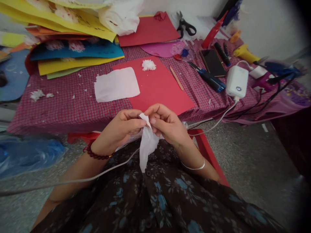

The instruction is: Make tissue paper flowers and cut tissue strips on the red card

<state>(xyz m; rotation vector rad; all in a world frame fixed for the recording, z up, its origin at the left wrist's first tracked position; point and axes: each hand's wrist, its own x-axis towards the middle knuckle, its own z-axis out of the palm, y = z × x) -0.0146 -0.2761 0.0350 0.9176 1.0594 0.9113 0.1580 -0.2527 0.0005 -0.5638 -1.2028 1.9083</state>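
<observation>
Between my two hands hangs a white piece of tissue paper (pixel 147 145), its lower part dangling in front of my dark flowered shirt. My left hand (pixel 123 124) pinches its top with thumb and fingers. From the other side my right hand (pixel 167 124) pinches the same paper, the fingertips nearly meeting. Just beyond the hands, a red sheet of card (pixel 160 87) lies on the table, bearing a small crumpled white paper tuft (pixel 148 65). A flat white tissue sheet (pixel 116 84) overlaps its left side.
The checked tablecloth (pixel 80 97) carries a wooden stick (pixel 176 77), a box cutter (pixel 209 77), a phone (pixel 212 62) and a white power bank (pixel 237 81) with cables. Scissors (pixel 185 26) lie at the back. Stacked coloured cards (pixel 80 51) fill the back left. A cable (pixel 80 179) crosses my left forearm.
</observation>
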